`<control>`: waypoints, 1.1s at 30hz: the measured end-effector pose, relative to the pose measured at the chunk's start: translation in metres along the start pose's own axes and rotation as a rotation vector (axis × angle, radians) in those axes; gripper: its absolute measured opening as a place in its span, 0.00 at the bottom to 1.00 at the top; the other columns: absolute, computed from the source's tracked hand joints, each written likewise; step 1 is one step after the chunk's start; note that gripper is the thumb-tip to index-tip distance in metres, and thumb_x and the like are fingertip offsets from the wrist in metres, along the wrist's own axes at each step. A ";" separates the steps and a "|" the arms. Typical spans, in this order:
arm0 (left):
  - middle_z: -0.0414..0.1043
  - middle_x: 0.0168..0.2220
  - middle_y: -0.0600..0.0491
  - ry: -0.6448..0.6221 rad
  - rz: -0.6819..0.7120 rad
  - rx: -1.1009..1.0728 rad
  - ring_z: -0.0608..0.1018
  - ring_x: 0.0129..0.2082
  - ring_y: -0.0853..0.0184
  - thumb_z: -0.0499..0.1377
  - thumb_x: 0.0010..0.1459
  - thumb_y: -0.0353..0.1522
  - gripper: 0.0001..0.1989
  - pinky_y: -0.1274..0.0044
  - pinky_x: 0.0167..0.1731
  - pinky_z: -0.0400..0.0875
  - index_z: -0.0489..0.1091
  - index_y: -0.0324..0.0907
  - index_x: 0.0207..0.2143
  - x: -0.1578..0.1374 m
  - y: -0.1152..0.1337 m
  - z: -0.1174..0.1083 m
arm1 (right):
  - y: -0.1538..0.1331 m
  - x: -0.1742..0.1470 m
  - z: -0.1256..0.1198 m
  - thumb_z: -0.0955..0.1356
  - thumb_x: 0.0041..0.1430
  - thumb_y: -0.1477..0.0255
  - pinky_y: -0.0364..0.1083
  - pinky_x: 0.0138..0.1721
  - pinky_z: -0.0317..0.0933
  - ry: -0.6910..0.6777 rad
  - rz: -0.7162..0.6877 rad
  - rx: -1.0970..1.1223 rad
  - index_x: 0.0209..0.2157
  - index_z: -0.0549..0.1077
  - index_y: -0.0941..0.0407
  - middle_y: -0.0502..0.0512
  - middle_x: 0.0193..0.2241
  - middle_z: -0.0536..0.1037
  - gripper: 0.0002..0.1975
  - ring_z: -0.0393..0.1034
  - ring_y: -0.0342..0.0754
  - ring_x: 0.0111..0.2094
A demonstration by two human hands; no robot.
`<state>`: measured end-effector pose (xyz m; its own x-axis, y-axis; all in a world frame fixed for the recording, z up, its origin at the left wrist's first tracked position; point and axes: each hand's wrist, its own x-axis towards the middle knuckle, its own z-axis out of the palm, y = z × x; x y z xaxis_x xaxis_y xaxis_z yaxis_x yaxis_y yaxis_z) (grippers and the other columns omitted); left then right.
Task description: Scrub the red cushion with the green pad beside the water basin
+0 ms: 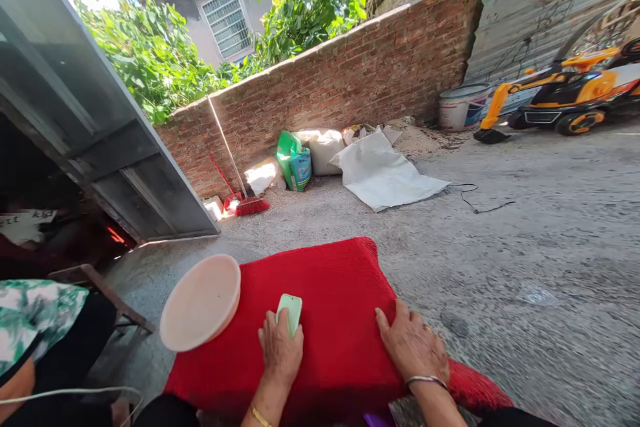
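A red fuzzy cloth (330, 287) is spread over a flat support in front of me. My left hand (281, 345) is closed around a pale green, rounded rectangular object (292, 310) that lies against the cloth; its underside is hidden, so its exact kind is unclear. My right hand (416, 341) rests on the right edge of the cloth with its fingers apart, holding nothing. To the left of my left hand, a pale pink plastic basin (201, 303) sits tilted at the cloth's left edge.
A person in a green-and-white patterned top (37, 320) sits at the left. Beyond the cloth are a red broom (253, 206), a green bag (294, 160), a white sack sheet (387, 170), a bucket (457, 109) and a toy excavator (565, 97) by the brick wall (350, 73).
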<state>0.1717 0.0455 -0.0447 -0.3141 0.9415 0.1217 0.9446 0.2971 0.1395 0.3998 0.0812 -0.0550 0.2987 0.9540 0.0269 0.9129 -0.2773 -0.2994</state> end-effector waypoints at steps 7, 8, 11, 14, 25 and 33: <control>0.68 0.49 0.51 -0.066 0.267 -0.184 0.69 0.48 0.59 0.59 0.55 0.40 0.22 0.65 0.50 0.60 0.66 0.52 0.53 -0.031 0.060 0.008 | -0.003 -0.002 -0.002 0.55 0.65 0.61 0.54 0.42 0.62 0.034 0.029 -0.046 0.54 0.66 0.64 0.71 0.42 0.76 0.26 0.73 0.59 0.40; 0.68 0.47 0.51 -0.056 0.250 -0.183 0.69 0.48 0.59 0.59 0.56 0.40 0.21 0.65 0.49 0.61 0.66 0.52 0.52 -0.028 0.055 0.003 | -0.002 -0.002 -0.001 0.54 0.65 0.61 0.54 0.42 0.62 0.041 0.027 -0.042 0.54 0.66 0.64 0.71 0.42 0.76 0.26 0.73 0.60 0.40; 0.69 0.45 0.50 -0.011 0.127 -0.121 0.70 0.46 0.60 0.57 0.58 0.37 0.19 0.67 0.46 0.61 0.66 0.49 0.52 -0.011 0.021 -0.010 | 0.000 -0.001 0.000 0.54 0.64 0.60 0.54 0.41 0.62 0.017 0.004 -0.015 0.53 0.66 0.63 0.71 0.41 0.76 0.26 0.74 0.60 0.39; 0.68 0.44 0.49 0.008 -0.011 -0.033 0.72 0.45 0.60 0.55 0.60 0.35 0.18 0.68 0.43 0.62 0.66 0.47 0.53 0.004 -0.015 -0.013 | -0.002 -0.001 -0.004 0.55 0.64 0.61 0.53 0.41 0.62 -0.002 0.016 -0.008 0.52 0.67 0.63 0.70 0.41 0.76 0.25 0.74 0.59 0.40; 0.67 0.49 0.51 -0.007 0.297 -0.178 0.69 0.48 0.59 0.61 0.53 0.42 0.23 0.66 0.50 0.60 0.66 0.53 0.52 -0.043 0.055 0.016 | -0.006 -0.003 -0.010 0.54 0.65 0.61 0.54 0.42 0.62 -0.014 0.041 -0.032 0.54 0.66 0.63 0.70 0.43 0.76 0.26 0.73 0.59 0.41; 0.68 0.43 0.50 -0.026 0.002 -0.036 0.71 0.46 0.61 0.55 0.59 0.35 0.18 0.70 0.43 0.61 0.66 0.47 0.53 -0.006 -0.017 -0.010 | -0.004 -0.003 -0.009 0.55 0.65 0.61 0.54 0.41 0.62 -0.007 0.011 0.008 0.53 0.66 0.65 0.71 0.41 0.76 0.26 0.74 0.59 0.40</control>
<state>0.1569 0.0331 -0.0384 -0.3093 0.9460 0.0970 0.9410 0.2898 0.1751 0.3974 0.0787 -0.0453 0.3064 0.9517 0.0174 0.9076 -0.2866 -0.3069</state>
